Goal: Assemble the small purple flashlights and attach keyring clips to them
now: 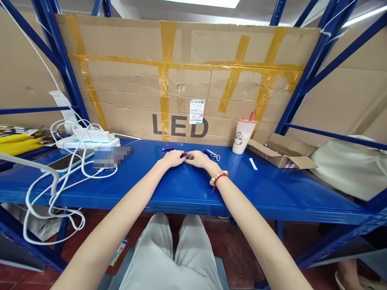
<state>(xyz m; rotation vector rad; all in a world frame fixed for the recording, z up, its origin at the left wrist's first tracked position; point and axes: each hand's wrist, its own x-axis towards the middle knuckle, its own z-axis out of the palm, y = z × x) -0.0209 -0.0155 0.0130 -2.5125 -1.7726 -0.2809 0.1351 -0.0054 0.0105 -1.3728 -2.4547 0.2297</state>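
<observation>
My left hand [173, 158] and my right hand [198, 159] meet over the blue table, fingertips almost touching. A small dark purple piece [184, 154] is pinched in my left fingers; its exact kind is too small to tell. My right fingers are curled closed against it, and whatever lies inside them is hidden. Just behind my left hand lies a short purple metal tube [168, 149]. To the right of my right hand rests a blue cylinder with a silver carabiner clip [212, 154].
A white cup with a red straw [243, 137] stands at the right, beside an open cardboard box [281, 151] and a white paper strip [253, 164]. At left are a power strip [87, 141], tangled white cables and a phone [68, 162]. A large cardboard sheet [130, 92] backs the table [187, 197].
</observation>
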